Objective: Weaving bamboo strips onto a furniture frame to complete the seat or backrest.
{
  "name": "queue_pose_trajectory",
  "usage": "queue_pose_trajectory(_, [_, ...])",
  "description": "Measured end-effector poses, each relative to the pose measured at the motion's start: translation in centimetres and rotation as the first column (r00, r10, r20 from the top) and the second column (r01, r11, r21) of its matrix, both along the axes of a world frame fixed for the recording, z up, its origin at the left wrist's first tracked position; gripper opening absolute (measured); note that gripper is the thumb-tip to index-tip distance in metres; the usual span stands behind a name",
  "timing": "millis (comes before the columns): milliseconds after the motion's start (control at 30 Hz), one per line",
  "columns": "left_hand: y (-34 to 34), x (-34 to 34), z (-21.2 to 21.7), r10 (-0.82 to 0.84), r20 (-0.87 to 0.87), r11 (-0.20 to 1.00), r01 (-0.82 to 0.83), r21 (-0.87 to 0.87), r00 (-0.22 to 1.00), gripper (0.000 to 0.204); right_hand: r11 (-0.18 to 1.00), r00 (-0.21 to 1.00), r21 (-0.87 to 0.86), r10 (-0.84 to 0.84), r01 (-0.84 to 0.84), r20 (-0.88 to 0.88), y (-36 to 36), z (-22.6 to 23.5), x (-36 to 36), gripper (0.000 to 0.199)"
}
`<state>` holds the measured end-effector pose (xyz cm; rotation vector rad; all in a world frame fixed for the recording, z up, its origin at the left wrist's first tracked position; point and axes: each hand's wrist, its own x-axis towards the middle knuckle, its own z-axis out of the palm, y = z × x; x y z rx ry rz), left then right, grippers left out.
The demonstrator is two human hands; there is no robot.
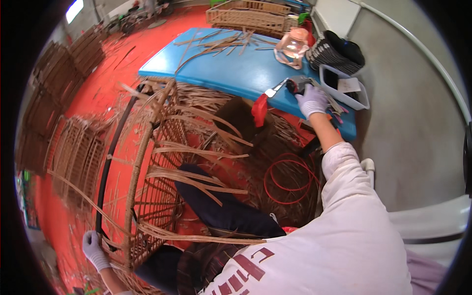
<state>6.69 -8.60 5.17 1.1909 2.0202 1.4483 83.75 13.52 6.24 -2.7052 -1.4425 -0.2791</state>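
Observation:
A half-woven wicker basket (142, 182) lies on its side against my legs, with long loose wicker strands (196, 182) sticking out to the right. My left hand (93, 246), in a pale glove, is closed at the lower end of a black curved rod (110, 157) beside the basket's rim. Stretched out to the blue table, my gloved right hand (313, 101) has its fingers closed over a dark grey and black hand tool (296, 84). Next to that tool, a metal tool with red handles (259, 110) hangs over the table's front edge.
On the blue table (231, 73) are loose wicker strips (236, 42), a clear-and-pink container (293, 46), a black striped bag (337, 51) and a white tray (361, 96). A red hose (290, 196) lies coiled below. Stacked wicker crates (73, 152) stand left on the red floor.

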Motion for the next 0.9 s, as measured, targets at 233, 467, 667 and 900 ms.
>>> queue_pose_trajectory(233, [0.6,8.0,5.6,0.058,-0.232,0.968,-0.111,-0.223,0.971,0.020,0.955,0.946,-0.024,0.290,-0.296,-0.146,1.2,-5.8,14.8,0.067])
queue_pose_trajectory(467, [-1.2,7.7,6.8,0.150,-0.187,0.959,-0.189,-0.211,0.971,0.018,0.838,0.851,0.400,0.479,-0.370,-0.216,5.4,2.4,17.4,0.058])
queue_pose_trajectory(667, [-0.6,7.4,6.6,0.137,-0.131,0.949,-0.169,-0.267,0.982,0.019,0.689,0.055,0.708,0.722,-0.154,-0.690,-5.6,15.9,-4.6,0.037])
queue_pose_trajectory(900, [-0.2,6.7,5.4,0.121,-0.151,0.931,-0.165,-0.326,0.981,0.022,0.575,-0.407,0.604,0.446,-0.552,-0.797,-12.8,18.4,-26.3,0.024])
